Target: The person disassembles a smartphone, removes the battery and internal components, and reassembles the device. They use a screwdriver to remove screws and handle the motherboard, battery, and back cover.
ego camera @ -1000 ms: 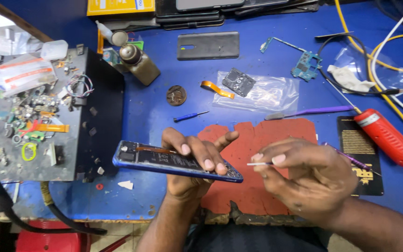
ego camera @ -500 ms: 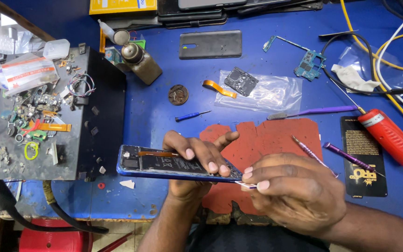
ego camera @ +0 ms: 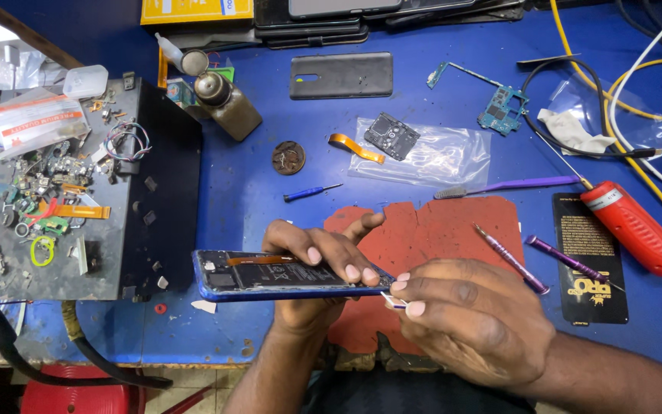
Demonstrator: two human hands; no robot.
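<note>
The left hand point(ego camera: 312, 264) holds an open phone point(ego camera: 285, 276) tilted above the blue table point(ego camera: 254, 192), fingers curled over its top edge and exposed inside. At 3 o'clock from the phone, the right hand point(ego camera: 473, 318) pinches a thin white pick point(ego camera: 392, 300) narrowly against the phone's right end. The phone seems light and stiff, but its bare boards and orange flex look fragile; holding it by the blue frame is safest. A red mat point(ego camera: 438, 230) lies under both hands, purple tweezers point(ego camera: 511, 257) at 2 o'clock.

Opened blue-framed plastic phone point(ego camera: 285, 274): glossy rim | worn red rubber mat point(ego camera: 438, 238): matt, ragged | clear plastic bag point(ego camera: 430, 157): shiny, crinkled
</note>
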